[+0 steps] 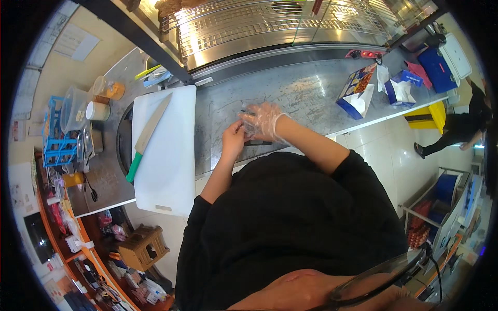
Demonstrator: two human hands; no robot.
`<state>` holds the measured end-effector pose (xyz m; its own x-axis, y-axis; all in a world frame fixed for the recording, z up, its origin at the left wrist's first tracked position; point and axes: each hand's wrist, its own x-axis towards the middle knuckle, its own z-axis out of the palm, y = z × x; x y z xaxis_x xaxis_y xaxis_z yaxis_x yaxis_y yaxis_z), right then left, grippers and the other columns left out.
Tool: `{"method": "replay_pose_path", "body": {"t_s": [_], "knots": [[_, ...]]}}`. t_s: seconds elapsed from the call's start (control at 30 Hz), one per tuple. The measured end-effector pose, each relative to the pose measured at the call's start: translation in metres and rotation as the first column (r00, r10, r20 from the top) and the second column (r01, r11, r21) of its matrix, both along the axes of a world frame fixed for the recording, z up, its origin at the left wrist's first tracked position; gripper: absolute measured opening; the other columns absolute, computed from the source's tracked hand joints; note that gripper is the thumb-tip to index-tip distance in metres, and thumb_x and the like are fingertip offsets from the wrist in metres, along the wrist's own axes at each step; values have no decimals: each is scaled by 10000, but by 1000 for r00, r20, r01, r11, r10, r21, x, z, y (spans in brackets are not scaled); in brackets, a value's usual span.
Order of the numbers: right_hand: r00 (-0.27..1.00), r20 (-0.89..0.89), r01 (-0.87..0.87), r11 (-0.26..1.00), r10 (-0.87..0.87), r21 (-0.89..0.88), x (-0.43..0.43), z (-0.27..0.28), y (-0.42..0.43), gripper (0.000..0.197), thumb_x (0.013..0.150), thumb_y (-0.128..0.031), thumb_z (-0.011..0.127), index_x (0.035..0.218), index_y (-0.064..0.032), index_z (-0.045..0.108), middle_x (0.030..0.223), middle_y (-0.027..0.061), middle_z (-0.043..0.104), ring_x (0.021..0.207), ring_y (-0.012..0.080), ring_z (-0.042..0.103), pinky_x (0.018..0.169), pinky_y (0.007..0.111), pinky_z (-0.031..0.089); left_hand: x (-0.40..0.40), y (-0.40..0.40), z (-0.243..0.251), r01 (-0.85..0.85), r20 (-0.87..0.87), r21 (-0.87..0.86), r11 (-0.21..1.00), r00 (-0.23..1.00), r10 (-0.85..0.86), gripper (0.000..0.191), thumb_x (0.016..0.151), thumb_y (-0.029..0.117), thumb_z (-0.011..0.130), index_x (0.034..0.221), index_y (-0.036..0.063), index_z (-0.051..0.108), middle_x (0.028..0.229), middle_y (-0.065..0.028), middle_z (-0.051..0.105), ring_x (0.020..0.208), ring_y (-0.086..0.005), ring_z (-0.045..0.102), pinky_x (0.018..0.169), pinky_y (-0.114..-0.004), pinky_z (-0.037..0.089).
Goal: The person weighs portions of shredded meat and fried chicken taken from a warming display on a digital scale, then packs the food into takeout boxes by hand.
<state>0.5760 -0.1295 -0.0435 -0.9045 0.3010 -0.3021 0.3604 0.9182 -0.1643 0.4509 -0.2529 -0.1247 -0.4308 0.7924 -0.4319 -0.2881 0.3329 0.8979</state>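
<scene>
My right hand (266,119) wears a clear plastic glove that reaches the wrist. Its fingers curl inward over the steel counter (221,105). My left hand (233,140) is bare and meets it, fingertips pinching clear plastic (248,126) at the right hand's fingers. Whether that plastic is part of the glove or a separate piece cannot be made out. Below the hands, a flat dark object (258,143) lies at the counter's edge, partly covered. Left of my hands is a white cutting board (167,155), with a green-handled knife (149,134) lying slantwise on it.
Printed cardboard boxes (357,93) stand at the counter's right. A lit metal cabinet with wire racks (249,31) runs along the back. Tubs (98,111) and a blue plastic rack (58,145) occupy the left end. Another person (465,120) is on the floor at far right.
</scene>
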Motion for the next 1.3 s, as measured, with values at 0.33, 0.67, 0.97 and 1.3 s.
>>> {"method": "replay_pose_path", "body": {"t_s": [0.33, 0.67, 0.97, 1.3], "knots": [[989, -123, -72, 996, 77, 43, 6, -10, -1, 565, 836, -526, 632, 1304, -249, 479, 1309, 149, 486, 1171, 350, 525, 931, 502, 449, 3, -2, 11, 8, 115, 45, 999, 993, -13, 190, 924, 62, 615, 1085, -39, 630, 909, -58, 614, 785, -126, 601, 695, -268, 544], [992, -123, 11, 1000, -11, -8, 3, -21, -5, 545, 845, -533, 610, 1308, -271, 492, 1336, 137, 467, 1178, 357, 505, 933, 531, 442, 0, 0, 8, 53, 44, 3, 999, 998, -53, 186, 884, 9, 657, 1063, -41, 639, 902, -47, 590, 782, -133, 602, 691, -268, 552], [995, -102, -20, 991, 6, -130, 1, -18, 5, 614, 825, -518, 648, 1339, -240, 460, 1375, 115, 442, 1238, 349, 476, 965, 541, 425, 0, -1, -3, -55, 137, 8, 998, 989, 53, 308, 870, 25, 689, 1160, -29, 603, 922, -47, 605, 779, -138, 612, 680, -274, 550], [984, -176, 36, 999, -33, 12, 3, -30, -6, 654, 814, -462, 656, 1371, -198, 437, 1386, 82, 443, 1236, 316, 469, 947, 537, 426, 0, 8, 0, -22, 112, -13, 1000, 993, 24, 367, 843, -18, 697, 1181, -40, 559, 912, -61, 602, 723, -143, 613, 654, -269, 550]]}}
